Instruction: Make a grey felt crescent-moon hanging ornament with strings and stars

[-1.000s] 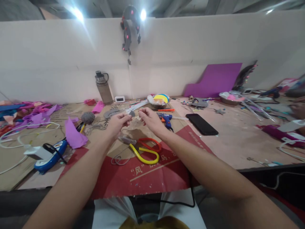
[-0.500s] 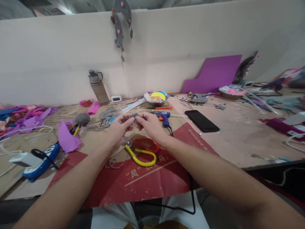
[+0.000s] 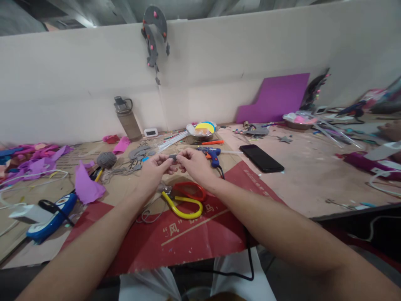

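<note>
Between my fingertips is a small dark grey piece [image 3: 173, 156], felt-like, its shape mostly hidden. My left hand [image 3: 155, 168] pinches it from the left, and my right hand [image 3: 193, 164] pinches it from the right. Just below my hands lie scissors [image 3: 183, 207] with one yellow and one red handle, their blades largely out of sight. A blue hot glue gun [image 3: 214, 156] rests right behind my right hand. Grey felt cut-outs [image 3: 139, 152] and a ball of grey yarn [image 3: 106, 159] are left of my left hand.
A black phone [image 3: 262, 159] lies to the right. At the back stand a water bottle [image 3: 128, 121] and a bowl [image 3: 203, 134] of coloured pieces. On the left are a blue power strip [image 3: 52, 219] and purple scraps [image 3: 88, 184]. Another person's hand [image 3: 391, 130] shows at the far right.
The view has shifted slightly, so everything sits a little further left. My hands keep their pinch on the grey piece. Another person's hand has come into view at far right.
</note>
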`<act>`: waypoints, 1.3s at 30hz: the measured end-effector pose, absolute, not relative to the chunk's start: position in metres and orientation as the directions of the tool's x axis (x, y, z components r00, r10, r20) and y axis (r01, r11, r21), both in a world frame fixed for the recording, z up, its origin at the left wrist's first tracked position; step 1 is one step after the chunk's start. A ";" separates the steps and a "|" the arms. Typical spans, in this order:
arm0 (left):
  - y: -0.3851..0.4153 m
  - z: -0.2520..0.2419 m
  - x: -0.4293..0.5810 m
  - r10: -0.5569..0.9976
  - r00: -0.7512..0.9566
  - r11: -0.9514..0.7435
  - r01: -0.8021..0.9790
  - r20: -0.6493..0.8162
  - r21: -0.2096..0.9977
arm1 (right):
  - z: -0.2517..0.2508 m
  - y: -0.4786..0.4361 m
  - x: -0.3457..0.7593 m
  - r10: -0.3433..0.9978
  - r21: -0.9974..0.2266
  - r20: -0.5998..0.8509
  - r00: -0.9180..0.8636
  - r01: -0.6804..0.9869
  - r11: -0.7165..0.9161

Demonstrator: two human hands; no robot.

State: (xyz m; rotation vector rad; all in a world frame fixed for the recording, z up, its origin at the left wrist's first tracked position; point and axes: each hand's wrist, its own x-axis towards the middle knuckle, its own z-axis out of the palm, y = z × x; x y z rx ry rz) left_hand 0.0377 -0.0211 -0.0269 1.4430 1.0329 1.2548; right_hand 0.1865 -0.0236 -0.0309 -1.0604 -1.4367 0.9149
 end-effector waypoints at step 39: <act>-0.023 -0.020 0.039 0.974 0.159 -0.121 -0.235 0.161 0.964 | -0.033 -0.024 0.190 0.815 -0.768 0.578 -0.032 0.315 0.557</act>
